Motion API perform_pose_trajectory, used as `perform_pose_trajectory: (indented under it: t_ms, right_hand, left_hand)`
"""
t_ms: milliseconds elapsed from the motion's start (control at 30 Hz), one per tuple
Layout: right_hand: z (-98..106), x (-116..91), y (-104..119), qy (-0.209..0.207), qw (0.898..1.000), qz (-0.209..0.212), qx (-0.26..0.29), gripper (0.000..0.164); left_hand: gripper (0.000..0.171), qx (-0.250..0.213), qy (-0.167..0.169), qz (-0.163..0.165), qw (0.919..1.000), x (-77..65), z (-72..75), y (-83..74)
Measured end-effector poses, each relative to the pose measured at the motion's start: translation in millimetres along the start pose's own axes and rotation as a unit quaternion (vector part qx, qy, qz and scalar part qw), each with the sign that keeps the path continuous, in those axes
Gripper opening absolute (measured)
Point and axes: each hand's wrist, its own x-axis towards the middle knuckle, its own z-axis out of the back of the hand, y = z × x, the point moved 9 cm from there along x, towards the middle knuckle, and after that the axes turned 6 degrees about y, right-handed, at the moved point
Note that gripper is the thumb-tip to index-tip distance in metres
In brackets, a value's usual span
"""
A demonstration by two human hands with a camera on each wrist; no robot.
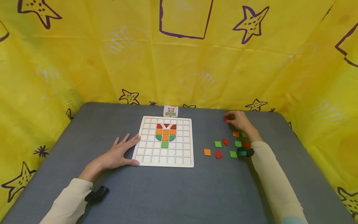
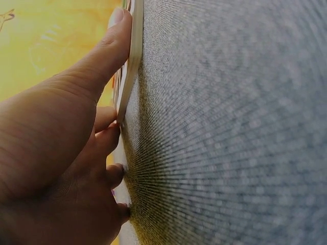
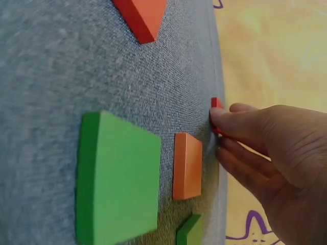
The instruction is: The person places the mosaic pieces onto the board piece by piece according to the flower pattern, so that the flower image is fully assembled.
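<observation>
A white grid board (image 1: 148, 159) lies on the grey table, bearing a tulip-like pattern of red, orange and green tiles. At its left edge rests my left hand (image 1: 118, 154), fingers spread, thumb on the near left corner; the left wrist view shows the thumb (image 2: 115, 41) against the board's side. Far off to the right, my right hand (image 1: 239, 120) pinches a red tile (image 1: 226, 119) between thumb and fingers, close over the table. In the right wrist view that red tile (image 3: 215, 102) is partly hidden by the thumb.
Loose tiles lie right of the board: an orange square (image 1: 207, 152), a green square (image 1: 218, 144), a red quarter-round piece (image 1: 219, 154) and several more under the right forearm. A small pattern card (image 1: 171, 111) touches the board's far edge. Yellow cloth (image 1: 179, 71) walls the table's back and sides.
</observation>
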Motion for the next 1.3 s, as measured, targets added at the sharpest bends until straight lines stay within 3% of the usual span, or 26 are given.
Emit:
perform_pose_trajectory:
  t_ms: [400, 833, 1133, 1300]
  right_hand:
    - [6.9, -11.2, 6.1, -0.039, 0.999, 0.006, 0.016, 0.018]
    - [4.0, -22.4, 38.8, -0.049, 0.997, 0.057, 0.03, 0.021]
    - [-10.7, -28.9, 61.3, -0.034, 0.995, 0.09, 0.03, 0.019]
    - [-25.2, -31.9, 84.9, -0.015, 0.992, 0.121, 0.033, 0.017]
  left_hand:
    - [0.105, 0.002, 0.001, 0.001, 1.0, 0.6, -0.8, 1.2]
    - [0.105, 0.007, 0.0, -0.002, 1.0, 0.6, -0.1, -0.3]
    - [0.105, 0.006, 0.001, -0.008, 1.0, 2.6, -1.1, -1.3]
    - [0.107, 0.006, -0.001, -0.008, 0.9999, 1.0, -0.8, 0.4]
